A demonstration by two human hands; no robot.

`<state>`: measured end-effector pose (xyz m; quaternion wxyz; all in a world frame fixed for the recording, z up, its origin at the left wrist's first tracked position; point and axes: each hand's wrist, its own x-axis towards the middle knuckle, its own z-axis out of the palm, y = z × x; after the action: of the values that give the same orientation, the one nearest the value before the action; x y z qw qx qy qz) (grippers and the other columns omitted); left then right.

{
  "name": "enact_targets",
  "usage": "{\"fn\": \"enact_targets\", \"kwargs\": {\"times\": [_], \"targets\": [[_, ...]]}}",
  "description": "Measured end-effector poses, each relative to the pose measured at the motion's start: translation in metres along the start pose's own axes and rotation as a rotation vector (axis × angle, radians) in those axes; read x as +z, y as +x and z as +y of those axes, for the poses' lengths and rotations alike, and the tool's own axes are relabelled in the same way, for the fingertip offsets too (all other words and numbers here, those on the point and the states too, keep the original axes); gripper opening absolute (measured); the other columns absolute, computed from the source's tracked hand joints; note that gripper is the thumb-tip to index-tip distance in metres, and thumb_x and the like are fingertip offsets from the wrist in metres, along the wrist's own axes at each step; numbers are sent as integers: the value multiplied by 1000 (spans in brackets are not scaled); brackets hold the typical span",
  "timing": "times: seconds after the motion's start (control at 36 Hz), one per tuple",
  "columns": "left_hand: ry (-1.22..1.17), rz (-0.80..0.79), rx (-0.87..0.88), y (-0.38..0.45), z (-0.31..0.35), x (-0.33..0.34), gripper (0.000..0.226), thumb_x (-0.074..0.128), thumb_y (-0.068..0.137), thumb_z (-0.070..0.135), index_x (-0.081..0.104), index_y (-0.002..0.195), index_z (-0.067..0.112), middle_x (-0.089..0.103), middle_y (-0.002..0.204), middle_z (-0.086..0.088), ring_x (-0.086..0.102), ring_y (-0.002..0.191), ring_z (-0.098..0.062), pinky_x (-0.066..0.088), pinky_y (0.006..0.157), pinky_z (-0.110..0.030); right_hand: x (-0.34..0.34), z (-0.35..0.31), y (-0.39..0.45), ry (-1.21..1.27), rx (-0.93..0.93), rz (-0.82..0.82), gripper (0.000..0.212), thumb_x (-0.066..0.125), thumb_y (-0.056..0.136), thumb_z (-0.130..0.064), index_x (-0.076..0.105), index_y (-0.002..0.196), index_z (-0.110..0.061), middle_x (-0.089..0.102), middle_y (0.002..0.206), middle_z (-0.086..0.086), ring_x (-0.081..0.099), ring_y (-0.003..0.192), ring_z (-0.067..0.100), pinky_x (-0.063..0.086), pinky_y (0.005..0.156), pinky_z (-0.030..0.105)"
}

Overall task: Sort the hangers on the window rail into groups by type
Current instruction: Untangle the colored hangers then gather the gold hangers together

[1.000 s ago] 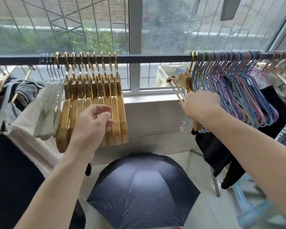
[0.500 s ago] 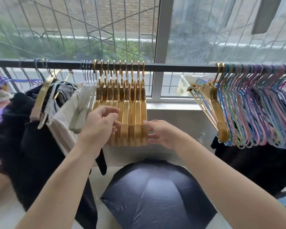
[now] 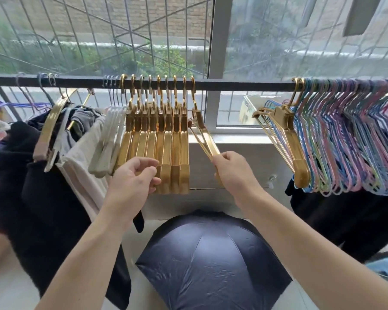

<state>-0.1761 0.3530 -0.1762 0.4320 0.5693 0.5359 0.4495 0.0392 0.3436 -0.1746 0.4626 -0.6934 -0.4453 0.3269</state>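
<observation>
Nearest, an open dark umbrella (image 3: 211, 260) lies on the floor. Above it, left hand (image 3: 130, 182) hovers at the gold hanger group (image 3: 157, 144), fingers loosely curled, grasping nothing. Right hand (image 3: 235, 171) pinches the lower end of one gold hanger (image 3: 203, 135), hooked on the window rail (image 3: 244, 85) just right of that group.

Progress: gold, white hangers (image 3: 109, 144) and pastel wire hangers (image 3: 349, 139) largely grouped. Left to do: two stray gold hangers (image 3: 287, 133) beside the pastels; clothed hangers far left.

Far: white bin (image 3: 250, 109) outside, contents unclear.
</observation>
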Motion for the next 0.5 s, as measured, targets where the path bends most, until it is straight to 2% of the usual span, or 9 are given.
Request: {"fn": "enact_targets", "kwargs": {"times": [0.08,0.14,0.19,0.28,0.36,0.42,0.5], "targets": [[1,-2,-1,1,-1,2,17,55,104,14,70,107,23,72,102,-3,73,92,-16,61,90,-41,-12,-4,-8,23,-109,118,21,52,99,-30,63,108,-15,64,86,-3,61,76,17,47,64,34],[0,-10,-9,1,-1,4,17,56,104,14,70,106,23,73,101,-4,74,91,-15,61,89,-39,-20,-7,-11,17,-168,157,30,51,101,-32,56,130,-25,63,88,-8,63,75,8,50,62,24],[6,-17,-6,1,-1,5,17,56,104,15,70,106,23,74,100,-4,74,90,-14,62,87,-37,-28,-9,-16,1,-244,186,42,53,101,-26,50,142,-30,61,82,-10,56,62,-2,43,53,13],[5,-22,-7,0,-2,6,17,56,104,15,71,107,23,74,96,-1,74,89,-13,62,88,-38,-37,-18,-20,-65,-376,247,36,58,100,-20,60,135,-26,60,83,-15,55,63,-7,42,55,10],[-8,-34,-14,-1,-2,7,17,57,104,15,71,107,25,74,97,0,74,90,-13,61,90,-41,-42,-30,-17,-125,-475,310,24,59,101,-24,66,123,-25,60,78,-15,56,64,1,45,60,20],[-14,-41,-11,-2,-2,7,17,57,104,15,70,107,25,74,97,0,74,90,-14,61,90,-41,-45,-42,-13,-169,-518,345,21,59,101,-27,66,121,-23,62,82,-17,58,71,3,47,66,23],[-10,-49,7,-5,-1,9,16,57,104,15,70,108,25,73,99,1,73,90,-14,61,90,-40,-48,-61,-2,-214,-562,400,21,57,102,-29,65,119,-22,68,89,-13,60,78,2,45,68,17]]}}
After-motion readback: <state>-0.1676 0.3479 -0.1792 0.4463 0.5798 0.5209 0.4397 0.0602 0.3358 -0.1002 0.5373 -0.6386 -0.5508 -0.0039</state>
